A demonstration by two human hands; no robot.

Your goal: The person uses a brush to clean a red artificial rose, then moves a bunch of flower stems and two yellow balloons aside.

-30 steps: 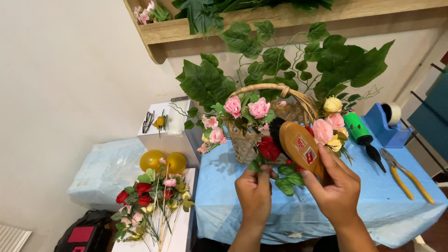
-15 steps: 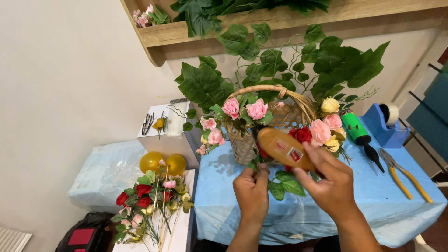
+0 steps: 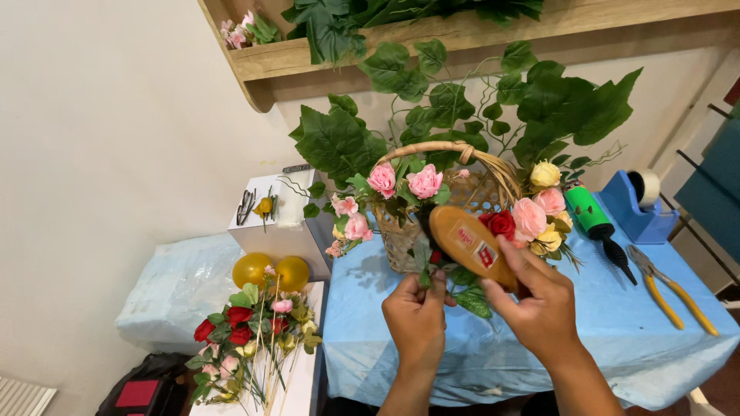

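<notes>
A glue gun [image 3: 470, 245] was gripped in the right hand [image 3: 539, 304]; a stem [image 3: 428, 266] was pinched by the left hand [image 3: 416, 316] beside the basket [image 3: 462, 196], apparently for gluing.

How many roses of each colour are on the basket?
Counting the roses that show on the basket:
Pink roses: 6
Red roses: 1
Yellow roses: 2
Total: 9
More may hide behind the brown tool in the right hand and behind the leaves.
</notes>
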